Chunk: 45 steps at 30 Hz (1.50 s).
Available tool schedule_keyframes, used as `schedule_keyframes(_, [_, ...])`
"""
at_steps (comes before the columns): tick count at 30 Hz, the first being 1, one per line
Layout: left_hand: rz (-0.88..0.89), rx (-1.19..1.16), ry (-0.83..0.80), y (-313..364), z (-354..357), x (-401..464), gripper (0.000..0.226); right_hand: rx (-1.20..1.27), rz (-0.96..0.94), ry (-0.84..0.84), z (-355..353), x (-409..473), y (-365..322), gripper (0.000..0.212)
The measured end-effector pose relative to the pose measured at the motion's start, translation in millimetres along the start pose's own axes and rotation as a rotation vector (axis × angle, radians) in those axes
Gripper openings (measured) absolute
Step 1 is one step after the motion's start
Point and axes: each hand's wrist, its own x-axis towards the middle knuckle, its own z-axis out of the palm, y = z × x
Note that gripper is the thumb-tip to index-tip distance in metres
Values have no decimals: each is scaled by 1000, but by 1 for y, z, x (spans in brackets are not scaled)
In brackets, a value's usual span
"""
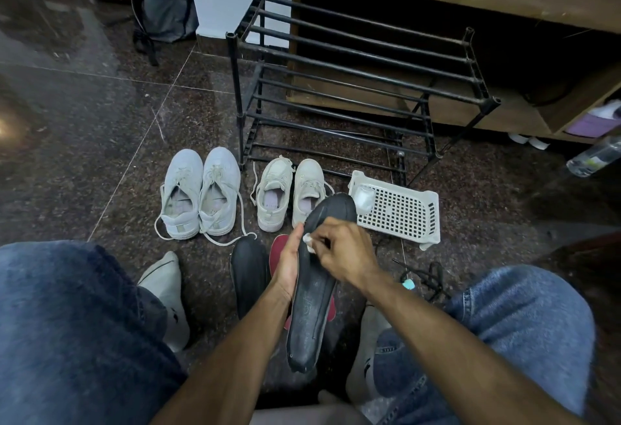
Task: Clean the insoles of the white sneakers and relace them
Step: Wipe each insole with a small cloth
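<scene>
**A:** ok so head cam, what's happening here?

**B:** Person's sitting in jeans, knees wide, socks on the dark stone floor point(100, 129). The left hand point(289, 265) is propping a black insole point(311, 310) from its left edge, fingers lying fairly straight along it, thumb side up. The insole's tilting up off the floor between the knees, toe end pointing toward the shoes.

**A:** and the other one?

**B:** The right hand point(346, 256) is pinching a small white wipe point(308, 242) with curled fingers and pressing it onto the insole's upper half.

**A:** where are the sneakers?

**B:** 2 pairs are sitting on the floor past the hands, heels toward the camera. The greyish-white pair point(200, 192) is on the left with loose laces trailing out, and the cream pair point(290, 192) is just beside it on the right. A second black insole point(250, 276) is lying flat on the floor left of the hands, with a red one point(279, 250) peeking out under them.

**A:** other stuff?

**B:** A white perforated basket point(400, 211) is lying right of the cream pair, a black shoe rack point(353, 81) is standing behind, and black laces point(426, 276) are piling near the right knee.
</scene>
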Motion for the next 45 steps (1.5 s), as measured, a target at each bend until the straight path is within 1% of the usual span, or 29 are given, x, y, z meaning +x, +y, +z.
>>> schedule_keyframes(3, [-7, -29, -39, 3, 2, 1, 53, 10, 76, 46, 0, 18, 1, 17])
schedule_keyframes(5, [-33, -31, -70, 2, 5, -2, 57, 26, 183, 91, -2, 31, 4, 16])
schedule_keyframes(7, [-55, -7, -40, 0, 6, -7, 58, 39, 291, 127, -8, 38, 13, 16])
schedule_keyframes(8, [-67, -7, -30, 1, 5, -8, 57, 42, 297, 127, -10, 38, 16, 16])
schedule_keyframes(9, [-77, -11, -25, 3, 5, -8, 54, 44, 260, 99, -9, 35, 15, 16])
schedule_keyframes(12, [-44, -15, 43, 6, 3, -5, 46, -20, 9, -55, -4, 12, -1, 18])
schedule_keyframes(13, [-31, 7, 56, 5, 2, -3, 45, -39, -36, -78, -3, 8, -2, 20])
schedule_keyframes(15, [-52, 38, 38, 3, 2, -4, 48, -45, -15, -34, -6, 15, 4, 20])
schedule_keyframes(18, [-122, 35, -37, 3, 4, -7, 56, -29, 167, 87, -18, 36, 17, 18])
schedule_keyframes(19, [-123, 30, -70, 3, 4, -8, 59, -12, 200, 118, -21, 39, 20, 17])
schedule_keyframes(21, [-89, 51, -68, 6, 2, -8, 57, 36, 173, 121, -19, 35, 16, 16])
schedule_keyframes(23, [-23, 40, -28, 6, 1, -4, 47, 33, 42, 35, -11, 18, 5, 15])
schedule_keyframes(25, [4, 28, -24, 3, 2, 3, 46, -7, -57, -36, -5, 1, -3, 16])
schedule_keyframes(26, [5, 30, -23, 2, 3, 5, 45, -23, -72, -31, -5, 1, -2, 16])
schedule_keyframes(28, [7, 76, 7, 3, 3, 4, 45, -25, -30, 38, -7, 11, 1, 16])
schedule_keyframes(29, [-17, 72, -10, 4, 3, 4, 47, -27, 19, 77, -10, 19, 3, 17])
schedule_keyframes(31, [-63, 49, -46, 5, 8, 0, 50, -41, 137, 137, -18, 32, 7, 18])
schedule_keyframes(33, [-84, 1, -44, 9, 9, -4, 47, -56, 168, 155, -25, 38, 9, 18])
schedule_keyframes(35, [-55, -4, -41, 12, 6, -6, 46, -42, 63, 113, -24, 32, 3, 16])
schedule_keyframes(37, [16, 47, 6, 11, 8, -3, 47, -33, -80, 20, -18, 15, -6, 13])
schedule_keyframes(38, [30, 60, 5, 11, 8, -2, 52, -28, -126, -10, -14, 7, -10, 13])
schedule_keyframes(40, [39, 19, 3, 11, 11, -2, 68, -46, -147, 11, -11, 4, -6, 13])
schedule_keyframes(41, [30, -2, 15, 11, 10, -1, 68, -55, -125, 47, -10, 8, -3, 14])
schedule_keyframes(42, [20, -18, 19, 11, 8, 0, 62, -54, -87, 91, -10, 15, 0, 15])
schedule_keyframes(44, [-9, -18, 8, 15, 8, -2, 50, -23, 69, 187, -17, 30, 4, 14])
schedule_keyframes(45, [-33, -16, -17, 17, 11, -4, 50, 12, 165, 227, -22, 36, 7, 13])
